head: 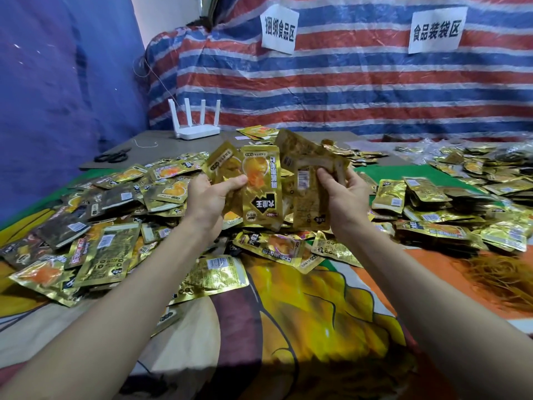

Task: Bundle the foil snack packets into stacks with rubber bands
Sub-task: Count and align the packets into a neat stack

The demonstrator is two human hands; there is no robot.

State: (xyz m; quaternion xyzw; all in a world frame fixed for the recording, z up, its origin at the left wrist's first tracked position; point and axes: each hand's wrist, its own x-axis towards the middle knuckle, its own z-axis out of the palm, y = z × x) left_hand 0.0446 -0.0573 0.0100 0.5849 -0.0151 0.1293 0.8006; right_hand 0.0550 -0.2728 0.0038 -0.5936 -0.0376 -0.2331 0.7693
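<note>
Both hands are raised above the table's middle, each holding gold foil snack packets. My left hand [212, 194] grips a few fanned packets [259, 186], one showing its printed front upside down. My right hand [344, 194] pinches other packets [307, 180] with their barcode backs toward me. The two handfuls touch in the middle. A large loose heap of the same packets [95, 223] covers the table to the left and under my hands. A tangle of orange-brown rubber bands [501, 281] lies at the right edge.
Stacked packets [432, 209] lie at the right, more loose ones [490, 166] behind. A white router [196, 122] and black scissors [111, 156] sit at the far left on grey board. A striped tarp [346, 90] with two paper signs closes the back.
</note>
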